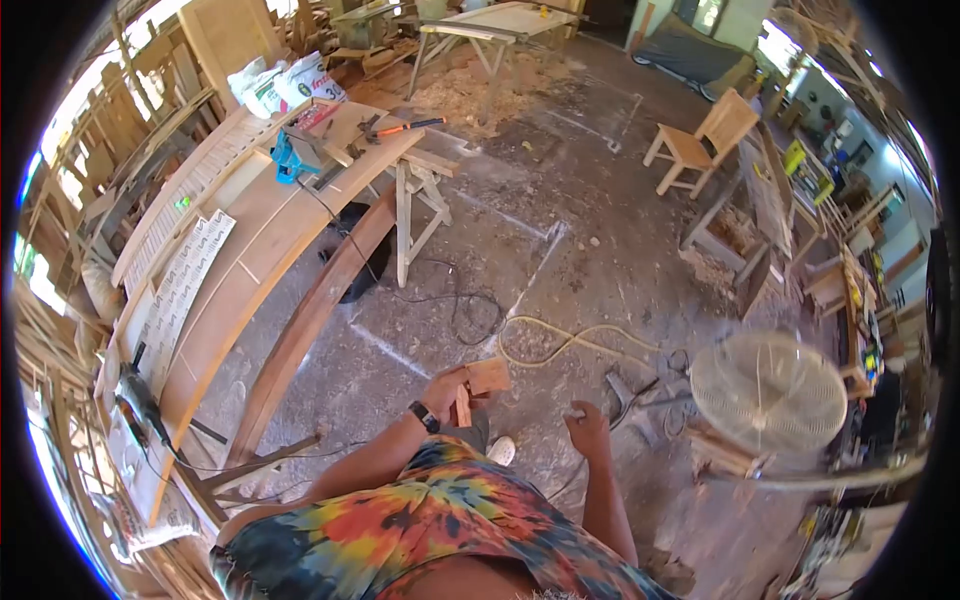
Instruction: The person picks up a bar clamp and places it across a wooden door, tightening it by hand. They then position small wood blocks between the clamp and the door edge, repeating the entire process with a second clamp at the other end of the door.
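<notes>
Dusty workshop floor (560, 200) beside a long worktop (250, 240); left hand (450, 388) carries wood blocks (487, 377), grip closed round them, needing a steady hold; right hand (587, 428) half-curled, its grip unclear

A long tabletop (250, 250) runs along the left, with a power tool (297, 155) on its far end and sacks (285, 85) behind that end. A curved beam (310, 320) runs beside its right edge. A fan (768, 392) stands on the floor to the right, with a chair (700, 140) far behind it. Between tabletop and fan, the left hand (447, 388) holds a wooden block (488, 377).
</notes>
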`<state>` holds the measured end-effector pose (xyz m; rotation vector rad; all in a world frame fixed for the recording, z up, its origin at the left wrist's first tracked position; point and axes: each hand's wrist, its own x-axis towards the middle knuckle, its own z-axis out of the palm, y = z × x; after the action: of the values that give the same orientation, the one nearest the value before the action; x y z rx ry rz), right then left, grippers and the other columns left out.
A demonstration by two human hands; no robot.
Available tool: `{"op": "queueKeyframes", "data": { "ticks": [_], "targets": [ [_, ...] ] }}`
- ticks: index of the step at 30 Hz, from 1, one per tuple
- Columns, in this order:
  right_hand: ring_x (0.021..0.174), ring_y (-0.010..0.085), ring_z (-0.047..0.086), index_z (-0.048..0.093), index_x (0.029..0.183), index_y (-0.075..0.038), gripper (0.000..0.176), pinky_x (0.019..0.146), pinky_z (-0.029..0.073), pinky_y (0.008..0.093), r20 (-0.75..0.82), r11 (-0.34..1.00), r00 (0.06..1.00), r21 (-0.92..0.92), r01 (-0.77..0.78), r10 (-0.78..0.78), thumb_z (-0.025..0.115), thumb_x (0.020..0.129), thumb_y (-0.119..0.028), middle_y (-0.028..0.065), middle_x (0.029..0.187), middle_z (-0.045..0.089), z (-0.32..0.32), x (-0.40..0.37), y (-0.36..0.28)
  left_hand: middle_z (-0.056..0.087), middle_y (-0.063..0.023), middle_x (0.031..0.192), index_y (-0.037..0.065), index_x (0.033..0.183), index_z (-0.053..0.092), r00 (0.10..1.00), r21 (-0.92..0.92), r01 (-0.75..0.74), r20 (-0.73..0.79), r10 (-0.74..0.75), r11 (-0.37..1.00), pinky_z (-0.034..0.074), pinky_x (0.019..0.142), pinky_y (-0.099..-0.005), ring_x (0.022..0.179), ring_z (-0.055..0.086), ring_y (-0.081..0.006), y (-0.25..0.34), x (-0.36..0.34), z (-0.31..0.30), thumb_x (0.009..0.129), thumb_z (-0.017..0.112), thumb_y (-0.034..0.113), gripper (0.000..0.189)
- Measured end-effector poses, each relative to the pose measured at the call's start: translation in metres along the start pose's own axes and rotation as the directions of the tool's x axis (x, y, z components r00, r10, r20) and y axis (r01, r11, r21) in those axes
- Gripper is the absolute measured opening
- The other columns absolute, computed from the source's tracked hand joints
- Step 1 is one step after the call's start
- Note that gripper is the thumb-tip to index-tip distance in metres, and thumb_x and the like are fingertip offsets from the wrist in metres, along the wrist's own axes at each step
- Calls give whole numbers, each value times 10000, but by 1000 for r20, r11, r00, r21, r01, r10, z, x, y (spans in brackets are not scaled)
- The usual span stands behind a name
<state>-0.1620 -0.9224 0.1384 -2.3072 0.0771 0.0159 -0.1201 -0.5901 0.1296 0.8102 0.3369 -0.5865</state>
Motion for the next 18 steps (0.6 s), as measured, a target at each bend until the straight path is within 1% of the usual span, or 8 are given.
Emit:
{"op": "queueKeyframes", "data": {
  "ticks": [4, 6, 9, 12, 15, 16, 17, 18],
  "targets": [
    [879, 348, 688, 674, 1138, -42, 387, 789, 538, 425, 146, 998, 989, 49, 29, -36, 718, 784, -193, 187, 1074, 686, -1, 176, -15, 649, -175, 1155, 0, 1280, 529, 989, -72, -82, -127, 73, 994, 571, 706, -363, 966, 684, -296, 81, 80, 22, 969, 526, 350, 469],
    [933, 361, 681, 684, 1140, -61, 382, 840, 531, 432, 259, 992, 965, -109, 68, -38, 711, 793, -219, 186, 1085, 689, 11, 254, -13, 669, -163, 1084, 12, 1246, 555, 984, -108, -118, -144, 102, 987, 569, 690, -346, 917, 691, -278, 111, 137, 12, 967, 537, 410, 486],
    [971, 354, 675, 688, 1146, -77, 397, 873, 526, 422, 316, 982, 947, -157, 104, -50, 715, 784, -238, 182, 1096, 690, 41, 348, 8, 684, -152, 1042, 6, 1229, 565, 970, -146, -172, -198, 141, 974, 555, 650, -339, 864, 695, -265, 168, 224, 8, 960, 542, 442, 513],
    [985, 359, 668, 684, 1145, -74, 388, 895, 521, 406, 489, 937, 869, -333, 108, 74, 711, 792, -232, 169, 1099, 692, 52, 417, 63, 687, -134, 987, 24, 1198, 594, 891, -126, -188, -440, 115, 974, 531, 590, -320, 749, 671, -221, 253, 296, 34, 927, 570, 384, 452],
    [844, 294, 703, 707, 1065, -97, 302, 793, 561, 401, 591, 894, 789, -428, 131, 168, 720, 802, -245, 142, 1051, 714, 33, 468, 122, 682, -117, 970, 42, 1196, 599, 944, -106, -172, -302, 134, 979, 515, 569, -304, 704, 649, -199, 312, 396, 0, 888, 582, 281, 391],
    [801, 252, 697, 709, 1010, -104, 219, 746, 557, 386, 649, 988, 761, -121, 99, 3, 703, 822, -218, 124, 989, 719, 32, 477, 186, 682, -117, 970, 42, 1196, 599, 943, -110, -157, -314, 115, 981, 515, 569, -304, 704, 649, -199, 342, 416, 8, 888, 582, 281, 391],
    [759, 209, 690, 710, 954, -111, 139, 699, 553, 372, 687, 980, 708, 196, 35, -162, 685, 843, -191, 106, 927, 723, 31, 486, 249, 679, -106, 981, 47, 1200, 597, 946, -78, -196, -278, 167, 978, 502, 551, -298, 710, 644, -187, 379, 435, 24, 872, 584, 252, 388],
    [752, 200, 676, 693, 974, -93, 143, 647, 542, 359, 647, 882, 698, 81, -465, 309, 646, 882, -192, 105, 908, 705, 17, 499, 212, 675, -94, 991, 52, 1204, 595, 946, -43, -239, -236, 222, 970, 489, 534, -292, 715, 638, -175, 409, 455, 31, 856, 587, 223, 389]
  ]
}}
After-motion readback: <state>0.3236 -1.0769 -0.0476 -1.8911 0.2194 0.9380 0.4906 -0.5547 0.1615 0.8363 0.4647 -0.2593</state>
